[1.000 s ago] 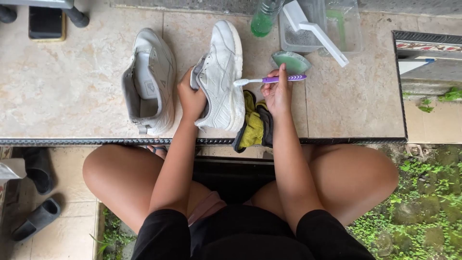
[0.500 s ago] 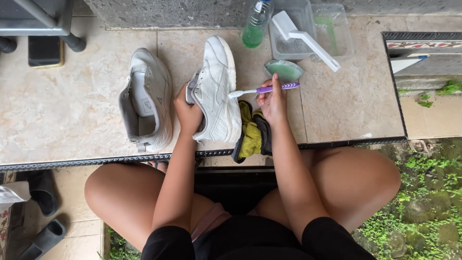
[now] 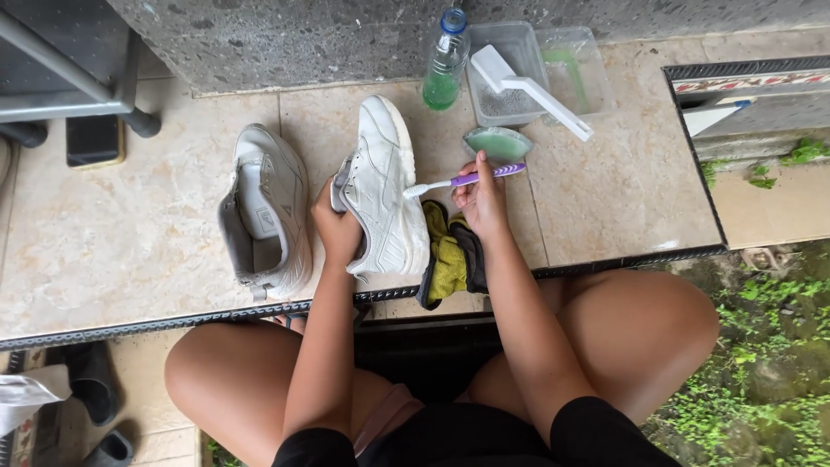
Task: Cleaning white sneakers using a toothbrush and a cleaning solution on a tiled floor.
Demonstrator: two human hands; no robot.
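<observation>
1. The left hand (image 3: 335,232) grips the heel of a white shoe (image 3: 383,186) tilted on the tiled floor (image 3: 112,225).
2. The right hand (image 3: 481,197) has its fingers closed around a purple toothbrush (image 3: 462,180), bristles touching the shoe's side.
3. A yellow cloth (image 3: 448,255) lies just beside the shoe.
4. A second white shoe (image 3: 265,212) lies to the left.

A white sneaker (image 3: 381,186) lies tilted, toe towards 12 o'clock; a purple-handled toothbrush (image 3: 462,180) at its 3 o'clock touches its side.
</observation>
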